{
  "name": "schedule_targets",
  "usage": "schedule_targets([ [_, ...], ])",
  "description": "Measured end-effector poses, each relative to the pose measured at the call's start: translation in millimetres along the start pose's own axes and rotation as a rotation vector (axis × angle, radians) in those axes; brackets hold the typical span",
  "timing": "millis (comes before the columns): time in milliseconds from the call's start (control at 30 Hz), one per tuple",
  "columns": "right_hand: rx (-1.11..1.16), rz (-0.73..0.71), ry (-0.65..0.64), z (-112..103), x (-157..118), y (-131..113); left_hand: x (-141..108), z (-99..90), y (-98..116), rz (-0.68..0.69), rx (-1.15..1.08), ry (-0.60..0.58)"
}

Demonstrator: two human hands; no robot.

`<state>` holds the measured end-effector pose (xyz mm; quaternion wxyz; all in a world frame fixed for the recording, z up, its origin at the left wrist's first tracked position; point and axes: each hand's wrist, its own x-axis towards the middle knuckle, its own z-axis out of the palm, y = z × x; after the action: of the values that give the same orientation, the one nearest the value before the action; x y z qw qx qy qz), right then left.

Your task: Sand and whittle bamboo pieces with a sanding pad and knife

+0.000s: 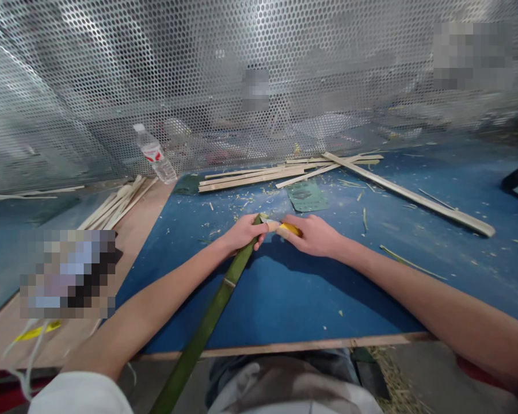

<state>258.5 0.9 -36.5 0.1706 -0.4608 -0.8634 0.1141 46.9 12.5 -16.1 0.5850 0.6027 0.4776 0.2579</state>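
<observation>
My left hand (243, 231) is closed around a long green bamboo strip (216, 307) near its far end. The strip slants down toward me, past the front edge of the table, and has a pale node partway along. My right hand (315, 234) grips a yellow-handled knife (292, 228). Its blade points left to the tip of the strip, close to my left fingers. Whether the edge touches the bamboo is too small to tell.
Pale split strips (252, 177) lie at the back of the blue mat (280, 293), by a perforated metal screen (224, 69). One long strip (418, 198) crosses the right side. A green sheet (308, 195), scattered shavings, a water bottle (155, 155) and a blurred device (71, 273) are around.
</observation>
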Motion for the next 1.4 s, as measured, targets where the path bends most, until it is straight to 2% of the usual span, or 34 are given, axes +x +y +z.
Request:
schedule_targets([
  [133, -0.065, 0.138, 0.037, 3, 0, -12, -1, 2.8, 6, -0.053, 0.025, 0.035],
  [200, -0.033, 0.154, 0.034, 4, 1, -12, -1, 3.8, 6, -0.059, 0.028, 0.047],
  [400, 0.049, 0.004, 0.059, 6, 2, 4, 0, 2.6, -1, 0.015, -0.016, 0.001],
  [567, 0.041, 0.019, 0.111, 8, 1, 4, 0, 1.7, -3, 0.02, -0.054, -0.002],
  [767, 0.038, -0.036, 0.064, 6, 0, 3, 1, -1.0, -6, 0.064, -0.047, -0.014],
  [1133, 0.169, -0.083, 0.012, -2, 2, 9, 2, -2.5, -7, 0.039, -0.039, -0.027],
  [1267, 0.098, -0.01, 0.011, -1, 0, -1, 1, -2.0, -4, 0.038, -0.045, -0.017],
  [1400, -0.012, 0.123, 0.044, 2, -1, -11, 0, 0.8, 1, -0.027, -0.042, 0.008],
])
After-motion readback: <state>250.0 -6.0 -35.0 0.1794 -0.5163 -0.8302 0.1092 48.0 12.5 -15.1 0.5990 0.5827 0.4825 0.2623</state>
